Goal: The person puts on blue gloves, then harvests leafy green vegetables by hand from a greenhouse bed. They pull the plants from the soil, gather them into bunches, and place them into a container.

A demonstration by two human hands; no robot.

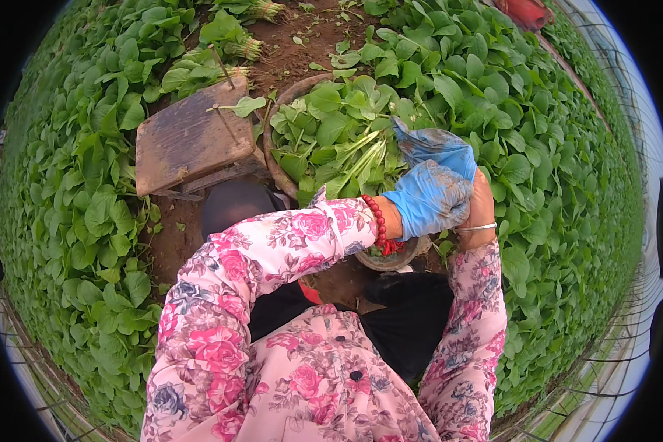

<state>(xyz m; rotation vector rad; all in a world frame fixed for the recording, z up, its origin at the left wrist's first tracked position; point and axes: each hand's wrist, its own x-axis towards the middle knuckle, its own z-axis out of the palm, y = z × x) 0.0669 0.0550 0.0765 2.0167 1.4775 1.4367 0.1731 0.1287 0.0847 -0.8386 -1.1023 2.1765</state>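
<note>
My left hand [435,196] wears a soiled blue glove, with a red bead bracelet at its wrist. It reaches across to the right and is closed on the cuff area of a second blue glove [442,150]. That glove covers the fingers of my right hand [480,199], whose back and wrist are bare above a silver bangle. How the right fingers are bent is hidden. Just beyond the hands, loose leafy greens [331,127] fill a round basin [279,166]. Below my left wrist a smaller round container [389,262] is partly hidden by the sleeve.
A low wooden stool or board [193,138] with upright metal pins stands left of the basin. Tied bundles of greens [246,48] lie on brown soil [304,38] beyond. Dense leafy plants [88,221] grow on both sides. A red object [525,12] sits far right.
</note>
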